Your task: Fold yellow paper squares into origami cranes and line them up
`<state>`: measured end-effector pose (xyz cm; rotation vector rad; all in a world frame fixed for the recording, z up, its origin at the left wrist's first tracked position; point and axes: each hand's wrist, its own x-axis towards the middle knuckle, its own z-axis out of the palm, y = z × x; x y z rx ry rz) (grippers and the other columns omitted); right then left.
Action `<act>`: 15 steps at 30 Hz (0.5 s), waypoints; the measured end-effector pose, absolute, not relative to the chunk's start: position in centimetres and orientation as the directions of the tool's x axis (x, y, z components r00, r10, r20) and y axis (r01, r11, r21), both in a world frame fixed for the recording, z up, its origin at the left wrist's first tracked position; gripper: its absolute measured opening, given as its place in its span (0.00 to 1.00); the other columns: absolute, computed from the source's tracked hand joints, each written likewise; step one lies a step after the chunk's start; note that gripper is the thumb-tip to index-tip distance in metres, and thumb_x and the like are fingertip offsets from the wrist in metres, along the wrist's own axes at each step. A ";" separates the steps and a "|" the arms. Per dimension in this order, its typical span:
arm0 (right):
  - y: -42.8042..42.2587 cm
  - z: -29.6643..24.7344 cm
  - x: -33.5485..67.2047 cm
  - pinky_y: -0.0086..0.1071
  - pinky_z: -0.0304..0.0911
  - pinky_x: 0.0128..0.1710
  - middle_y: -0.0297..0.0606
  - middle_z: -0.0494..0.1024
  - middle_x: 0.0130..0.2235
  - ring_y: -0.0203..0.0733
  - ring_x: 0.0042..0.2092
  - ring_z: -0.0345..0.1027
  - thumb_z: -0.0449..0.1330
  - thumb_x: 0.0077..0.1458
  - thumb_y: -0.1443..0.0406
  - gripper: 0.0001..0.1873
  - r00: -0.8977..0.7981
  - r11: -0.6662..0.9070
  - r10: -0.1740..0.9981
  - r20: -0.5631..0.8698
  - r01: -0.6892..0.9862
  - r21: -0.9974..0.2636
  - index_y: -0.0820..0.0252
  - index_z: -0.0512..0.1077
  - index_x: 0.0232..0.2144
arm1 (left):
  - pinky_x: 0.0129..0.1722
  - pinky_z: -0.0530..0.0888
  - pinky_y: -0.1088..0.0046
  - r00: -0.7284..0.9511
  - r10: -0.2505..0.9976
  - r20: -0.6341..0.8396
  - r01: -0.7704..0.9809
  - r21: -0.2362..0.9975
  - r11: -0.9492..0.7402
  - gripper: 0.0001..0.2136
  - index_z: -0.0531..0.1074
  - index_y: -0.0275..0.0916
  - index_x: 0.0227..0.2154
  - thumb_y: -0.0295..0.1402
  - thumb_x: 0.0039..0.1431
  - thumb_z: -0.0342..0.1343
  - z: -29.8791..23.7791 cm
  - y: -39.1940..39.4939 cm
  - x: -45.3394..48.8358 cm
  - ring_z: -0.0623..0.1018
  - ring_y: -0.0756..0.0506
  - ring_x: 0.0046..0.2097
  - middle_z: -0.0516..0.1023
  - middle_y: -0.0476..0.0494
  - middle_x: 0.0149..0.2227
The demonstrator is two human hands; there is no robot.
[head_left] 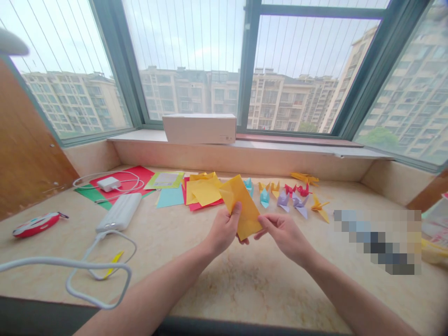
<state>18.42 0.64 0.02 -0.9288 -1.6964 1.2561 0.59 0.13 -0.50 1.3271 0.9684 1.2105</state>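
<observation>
Our left hand and right hand each pinch the yellow sheet between thumb and fingers, the left at its lower edge, the right at its lower right corner. We hold it tilted above the counter. At ten o'clock from it lies a paper stack. At two o'clock are folded cranes, and at nine o'clock a white power bank with its cable.
</observation>
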 end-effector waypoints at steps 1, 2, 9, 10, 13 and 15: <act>0.6 0.0 18.5 0.34 0.71 0.33 0.41 0.82 0.30 0.43 0.30 0.77 0.58 0.59 0.49 0.23 -0.414 0.228 0.894 0.172 0.091 -0.969 0.63 0.80 0.34 | 0.12 0.68 0.79 0.159 0.977 0.139 -0.080 0.989 -0.128 0.31 0.75 0.29 0.29 0.57 0.61 0.45 -0.5 0.1 0.6 0.75 0.48 0.15 0.78 0.39 0.20; 0.6 0.0 18.5 0.34 0.71 0.32 0.41 0.82 0.29 0.42 0.30 0.76 0.58 0.59 0.49 0.22 -0.419 0.225 0.893 0.164 0.099 -0.969 0.63 0.80 0.34 | 0.12 0.68 0.79 0.158 0.978 0.140 -0.080 0.988 -0.128 0.31 0.75 0.29 0.28 0.58 0.61 0.45 -0.4 0.1 0.6 0.75 0.48 0.15 0.78 0.39 0.20; 1.1 -0.4 19.1 0.34 0.69 0.36 0.41 0.82 0.32 0.44 0.34 0.76 0.59 0.59 0.51 0.20 -0.281 0.303 0.926 0.250 0.162 -0.939 0.61 0.77 0.32 | 0.16 0.74 0.76 0.155 0.971 0.183 -0.058 0.983 -0.176 0.28 0.77 0.29 0.35 0.54 0.61 0.48 -0.6 0.3 0.8 0.79 0.46 0.23 0.82 0.35 0.30; 1.4 -0.6 19.2 0.34 0.69 0.37 0.41 0.82 0.34 0.44 0.36 0.76 0.59 0.58 0.51 0.19 -0.241 0.309 0.933 0.268 0.155 -0.938 0.61 0.77 0.32 | 0.19 0.76 0.74 0.149 0.969 0.198 -0.051 0.980 -0.192 0.26 0.77 0.29 0.37 0.53 0.60 0.50 -0.6 0.4 0.8 0.81 0.44 0.27 0.82 0.35 0.33; 2.1 -0.8 19.5 0.33 0.69 0.37 0.40 0.82 0.35 0.44 0.36 0.76 0.60 0.57 0.51 0.18 -0.140 0.323 0.942 0.305 0.127 -0.938 0.60 0.76 0.35 | 0.28 0.81 0.70 0.129 0.966 0.224 -0.052 0.974 -0.219 0.21 0.76 0.31 0.41 0.47 0.59 0.55 -0.6 0.7 0.7 0.82 0.41 0.37 0.82 0.35 0.40; 2.5 -0.9 19.6 0.33 0.70 0.35 0.39 0.82 0.34 0.43 0.35 0.75 0.60 0.56 0.51 0.17 -0.110 0.335 0.940 0.323 0.113 -0.936 0.60 0.75 0.35 | 0.33 0.81 0.68 0.134 0.964 0.230 -0.069 0.972 -0.223 0.19 0.76 0.32 0.43 0.45 0.59 0.56 -0.6 0.8 0.5 0.81 0.41 0.41 0.81 0.36 0.43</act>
